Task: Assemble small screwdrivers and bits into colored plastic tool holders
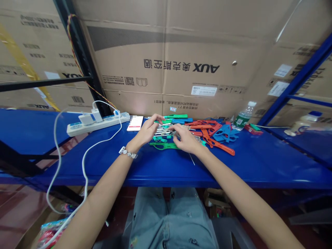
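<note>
My left hand (151,128), with a bracelet on its wrist, is at the left side of a pile of small parts on the blue table. My right hand (184,137) reaches over the middle of the pile, fingers bent downward. Between and under the hands lie thin metal rods and small green pieces, too small to make out singly. A green lighter-like handle (166,146) lies in front of the pile. Orange-red handles (220,145) and blue handles (226,134) are heaped to the right. What the fingertips hold, if anything, cannot be made out.
A phone (135,123) lies left of the pile, near a white power strip (77,129) with cables. A bottle (243,117) and a red box (253,129) stand at the right. Large cardboard boxes (166,41) rise behind the blue table (160,173).
</note>
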Demonstrator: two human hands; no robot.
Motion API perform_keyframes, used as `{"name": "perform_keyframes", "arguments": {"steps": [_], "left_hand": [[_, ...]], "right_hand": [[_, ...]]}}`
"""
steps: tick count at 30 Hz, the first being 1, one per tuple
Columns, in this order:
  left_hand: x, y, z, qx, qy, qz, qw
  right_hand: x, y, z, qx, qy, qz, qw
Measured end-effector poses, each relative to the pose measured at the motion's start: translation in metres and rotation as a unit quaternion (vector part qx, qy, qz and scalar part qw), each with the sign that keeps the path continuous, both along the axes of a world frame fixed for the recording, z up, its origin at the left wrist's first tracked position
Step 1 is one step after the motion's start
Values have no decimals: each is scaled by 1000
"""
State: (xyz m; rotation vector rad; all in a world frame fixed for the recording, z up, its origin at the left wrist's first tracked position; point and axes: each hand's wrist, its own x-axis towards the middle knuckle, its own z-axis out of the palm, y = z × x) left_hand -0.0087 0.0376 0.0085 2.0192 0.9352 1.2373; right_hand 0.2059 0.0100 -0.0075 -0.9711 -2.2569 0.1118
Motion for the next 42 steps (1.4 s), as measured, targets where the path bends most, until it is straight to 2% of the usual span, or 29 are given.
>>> {"name": "perform_keyframes", "arguments": {"steps": [3,6,11,14,19,23,28,31,35,39,42], "left_hand": [[-3,3,-3,51,21,34,998],[-3,4,-5,76,35,42,996],[-3,4,-5,99,44,28,994],[-3,4,-5,106,50,17,993],[-3,4,-5,98,62,6,993],[-1,2,-6,61,44,-19,997],[2,-1,-8,-27,-36,-50,998],[4,-2,-9,-42,-47,-57,996],[5,-2,-8,-44,-41,-51,997],[4,1,-8,-4,-6,-31,1000],[2,4,-10,46,32,-15,998]], "right_hand": [[2,2,-1,-1,61,0,998],[1,2,-1,-3,96,-5,995],[-2,3,-1,-50,103,13,993],[-3,1,-2,-73,88,-2,993],[-5,-3,0,-72,18,-51,996],[-6,0,-2,-26,29,-90,995],[-6,9,-9,-40,20,-68,997],[-7,11,-11,-56,12,-92,994],[-9,11,-11,-49,-8,-109,993],[-5,16,-11,-78,-1,-70,994],[2,22,-12,-97,55,-40,993]]}}
